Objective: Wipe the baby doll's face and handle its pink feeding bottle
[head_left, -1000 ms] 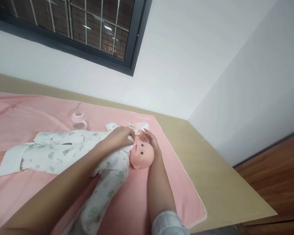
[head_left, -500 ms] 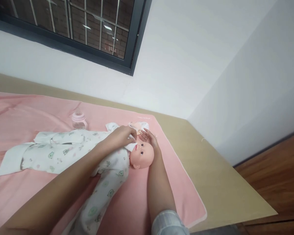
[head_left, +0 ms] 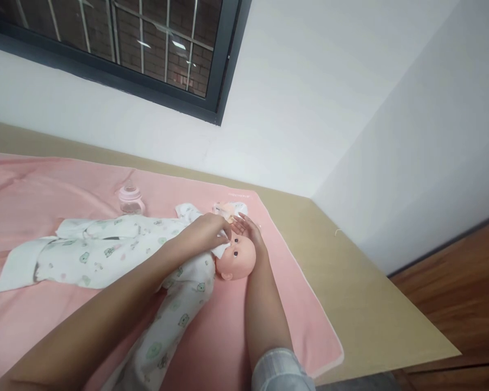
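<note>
A baby doll (head_left: 241,265) lies on its back, its head toward the right, dressed in a white printed suit (head_left: 126,247). My left hand (head_left: 207,232) is closed in a pinch on a white tissue (head_left: 220,250), which covers the doll's mouth. Beside the far side of the head rests my right hand (head_left: 250,231), fingers stretched out and slightly curved, with nothing visible in it. Just beyond the hands is a small white and peach-coloured packet (head_left: 227,209), partly hidden by my fingers.
A pink blanket (head_left: 297,320) spreads under the doll on a tan surface (head_left: 375,320). Behind the doll's legs stands a pink-topped baby bottle (head_left: 131,201). White walls with a dark-framed window (head_left: 215,103) border the back, and wood panelling (head_left: 464,282) lies at right.
My left hand has shifted slightly right along the doll's face, and the tissue now hides the mouth that showed before. My right hand has stayed in about the same place.
</note>
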{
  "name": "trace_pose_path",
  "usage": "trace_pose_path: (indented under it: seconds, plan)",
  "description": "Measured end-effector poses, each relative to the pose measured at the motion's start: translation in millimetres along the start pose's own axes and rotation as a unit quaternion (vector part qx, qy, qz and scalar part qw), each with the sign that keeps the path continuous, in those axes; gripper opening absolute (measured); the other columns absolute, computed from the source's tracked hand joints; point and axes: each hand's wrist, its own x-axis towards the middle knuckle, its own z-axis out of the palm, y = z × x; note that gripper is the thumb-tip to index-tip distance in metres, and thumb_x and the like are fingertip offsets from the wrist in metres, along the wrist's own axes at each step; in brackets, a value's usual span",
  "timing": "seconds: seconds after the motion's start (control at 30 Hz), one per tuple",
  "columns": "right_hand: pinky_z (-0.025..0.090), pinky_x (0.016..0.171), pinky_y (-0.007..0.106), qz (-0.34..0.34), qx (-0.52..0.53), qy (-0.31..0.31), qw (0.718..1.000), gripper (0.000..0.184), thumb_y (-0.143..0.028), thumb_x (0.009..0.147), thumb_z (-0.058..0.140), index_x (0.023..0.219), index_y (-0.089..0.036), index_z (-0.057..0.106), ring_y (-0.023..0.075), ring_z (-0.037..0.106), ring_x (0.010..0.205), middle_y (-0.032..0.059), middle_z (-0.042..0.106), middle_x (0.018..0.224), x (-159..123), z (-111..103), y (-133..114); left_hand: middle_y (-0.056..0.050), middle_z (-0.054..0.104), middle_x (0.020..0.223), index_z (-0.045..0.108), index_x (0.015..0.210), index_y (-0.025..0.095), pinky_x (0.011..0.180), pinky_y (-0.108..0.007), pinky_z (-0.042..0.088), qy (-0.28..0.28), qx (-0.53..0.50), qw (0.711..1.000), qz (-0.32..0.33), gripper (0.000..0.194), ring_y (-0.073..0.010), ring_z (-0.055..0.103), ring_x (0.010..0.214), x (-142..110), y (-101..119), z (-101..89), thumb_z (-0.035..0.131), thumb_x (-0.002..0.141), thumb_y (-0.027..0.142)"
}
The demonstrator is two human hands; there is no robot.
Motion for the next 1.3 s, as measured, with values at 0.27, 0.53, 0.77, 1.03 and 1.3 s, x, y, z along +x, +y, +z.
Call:
trace_pose_path:
  seconds: [0.27,0.53,0.77,1.03,1.3]
  plan:
    - [0.052,0.090,0.032,0.000,-0.001,-0.002,1.000,0.028,-0.031,0.071,0.074,0.098,-0.023,0.068,0.0156,0.068,0.086,0.0019,0.074,0.089,4,-3,2,-0.007,0.073,0.094,0.077,0.088,0.018,0.075,-0.030,0.046,0.013,0.027,1.000,-0.008,0.025,-0.0264,0.065,0.090,1,6,0.6,0.055,0.078,0.012]
    - [0.053,0.090,0.032,0.001,-0.004,0.001,1.000,0.029,-0.032,0.072,0.072,0.100,-0.023,0.068,0.0151,0.068,0.085,0.0024,0.074,0.094,5,-6,3,-0.008,0.073,0.094,0.074,0.085,0.017,0.074,-0.030,0.044,0.032,0.039,0.998,-0.029,0.022,-0.0262,0.065,0.090,3,1,-1.5,0.054,0.077,0.013]
    - [0.051,0.091,0.032,0.003,-0.002,0.006,1.000,0.034,-0.031,0.069,0.075,0.102,-0.023,0.067,0.0152,0.067,0.086,0.0023,0.074,0.094,7,-7,4,0.000,0.073,0.092,0.072,0.083,0.022,0.071,-0.028,0.044,-0.009,-0.014,1.000,-0.018,0.015,-0.0225,0.065,0.085,-4,-8,-13.2,0.059,0.077,0.021]
    - [0.050,0.093,0.031,0.006,0.002,0.003,1.000,0.037,-0.032,0.068,0.074,0.104,-0.023,0.067,0.0149,0.067,0.089,0.0020,0.074,0.096,7,-8,5,0.000,0.071,0.088,0.071,0.080,0.024,0.068,-0.027,0.043,-0.039,-0.037,0.999,-0.006,0.012,-0.0216,0.064,0.085,-5,-11,-6.6,0.063,0.072,0.022]
    - [0.051,0.092,0.031,0.004,-0.001,-0.001,1.000,0.038,-0.034,0.070,0.073,0.105,-0.023,0.066,0.0146,0.067,0.086,0.0025,0.074,0.095,10,-10,6,0.002,0.070,0.084,0.067,0.077,0.023,0.064,-0.025,0.040,-0.018,-0.015,1.000,-0.010,0.008,-0.0209,0.064,0.082,-3,-15,-3.4,0.062,0.071,0.021]
